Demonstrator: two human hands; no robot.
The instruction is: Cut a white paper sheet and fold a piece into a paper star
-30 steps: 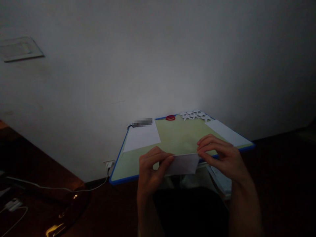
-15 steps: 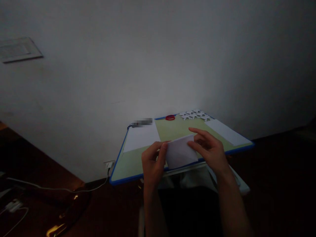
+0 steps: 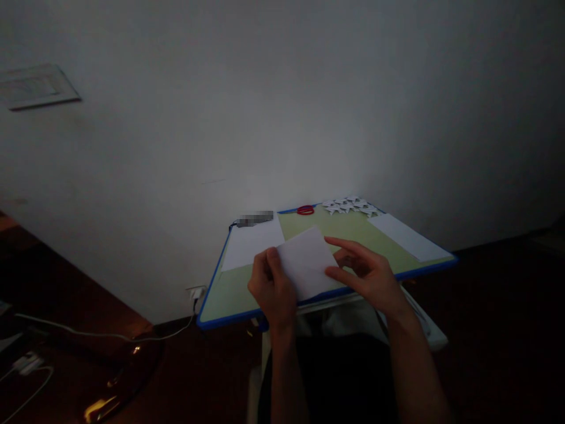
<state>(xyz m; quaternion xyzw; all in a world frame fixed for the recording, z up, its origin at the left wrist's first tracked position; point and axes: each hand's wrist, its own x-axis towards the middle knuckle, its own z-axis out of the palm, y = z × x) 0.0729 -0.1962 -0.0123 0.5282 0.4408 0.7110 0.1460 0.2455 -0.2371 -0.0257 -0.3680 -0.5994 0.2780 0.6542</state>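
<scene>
A folded sheet of white paper [image 3: 308, 263] is held up, tilted, above the near edge of the table. My left hand [image 3: 273, 288] is closed on the paper's left side, its thumb across the front and its fingers curled. At the right edge, my right hand [image 3: 366, 274] lightly holds the paper with its thumb on the front face. Its index finger stretches out past the edge, and the tips of its other fingers are partly hidden.
The table [image 3: 233, 300] has a blue rim and stands against the wall. White sheets [image 3: 251, 244] lie at the left, and a paper stack [image 3: 406, 235] at the right. Red-handled scissors [image 3: 305, 210] and several folded white paper pieces [image 3: 351, 205] rest along the back. A blurred-out object [image 3: 255, 218] sits back left.
The paper has turned, its top corner now higher and its face more toward me. My left hand has rolled with it, and my right hand has shifted slightly left and down.
</scene>
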